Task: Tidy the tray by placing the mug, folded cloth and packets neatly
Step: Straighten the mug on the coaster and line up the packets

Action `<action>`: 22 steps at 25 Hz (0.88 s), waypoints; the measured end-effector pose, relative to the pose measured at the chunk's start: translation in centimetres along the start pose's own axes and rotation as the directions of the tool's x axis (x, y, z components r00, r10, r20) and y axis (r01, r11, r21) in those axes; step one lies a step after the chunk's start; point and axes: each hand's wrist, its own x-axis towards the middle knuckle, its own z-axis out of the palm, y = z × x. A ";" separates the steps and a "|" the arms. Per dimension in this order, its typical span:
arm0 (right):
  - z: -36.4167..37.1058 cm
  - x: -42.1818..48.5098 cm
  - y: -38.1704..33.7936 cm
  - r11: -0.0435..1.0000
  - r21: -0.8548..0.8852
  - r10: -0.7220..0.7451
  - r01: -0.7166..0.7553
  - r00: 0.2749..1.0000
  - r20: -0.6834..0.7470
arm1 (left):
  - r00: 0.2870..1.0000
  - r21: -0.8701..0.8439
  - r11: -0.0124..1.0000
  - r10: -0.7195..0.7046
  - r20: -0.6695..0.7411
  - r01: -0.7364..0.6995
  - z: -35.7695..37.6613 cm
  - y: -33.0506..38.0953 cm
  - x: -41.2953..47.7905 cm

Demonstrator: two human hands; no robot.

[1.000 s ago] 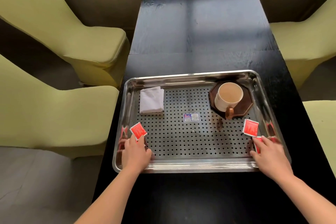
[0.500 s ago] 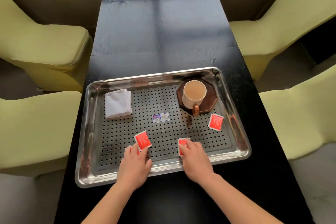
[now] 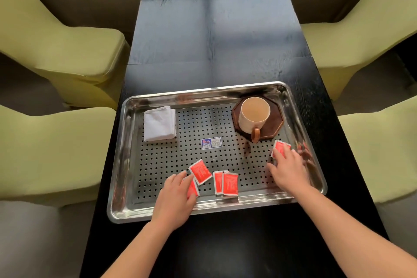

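1. While the mug (image 3: 254, 115) sits upright on its coaster (image 3: 274, 123) in the tray's far right corner and the cloth (image 3: 159, 123) lies folded at far left, I'm on the packet step: gathering the red packets toward the near middle of the tray (image 3: 126, 165).
2. My left hand (image 3: 174, 201) lies flat, fingers loosely spread, resting on one packet (image 3: 192, 188) by the near rim. Pressing on it, not pinching. Another packet (image 3: 200, 171) lies tilted just beyond my fingertips, touching or slightly overlapping the one under my hand; can't tell which.
3. A pair of packets (image 3: 226, 183) lies at near centre, overlapping each other, roughly upright, not touched by either hand.
4. My right hand (image 3: 287, 170) is out at the right side, fingers extended flat on the last packet (image 3: 279, 149), which sits just below the mug's handle. Only the packet's far end shows. The hand is open on top of it, no grip closed that I can see.
5. Judgement: mug and cloth look placed already; the packets are the only loose part.
6. Next move probably calls for sliding the right packet leftward along the perforated floor to join the centre pair, keeping clear of the handle, and straightening the tilted left one so all line up.
7. Watch out: packets are thin and flat, so light downward pressure while dragging; edges may catch on the holes.
8. A small blue sticker (image 3: 211, 143) mid-tray looks stuck on; leave it.
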 end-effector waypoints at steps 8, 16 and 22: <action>4.6 -4.9 -7.2 0.950 0.049 -0.310 0.308 0.951 0.024 | 0.998 0.036 0.999 0.027 0.058 -0.029 1.0 1.6 0.0; 4.2 -4.9 -7.6 0.959 0.205 -0.205 0.195 0.978 0.028 | 0.999 -0.202 0.979 -0.045 -0.016 0.041 0.6 -0.2 -0.2; 5.1 -6.5 -10.0 0.954 0.165 -0.267 0.249 0.959 0.098 | 0.999 -0.248 0.968 -0.035 0.014 0.038 0.9 0.8 -0.6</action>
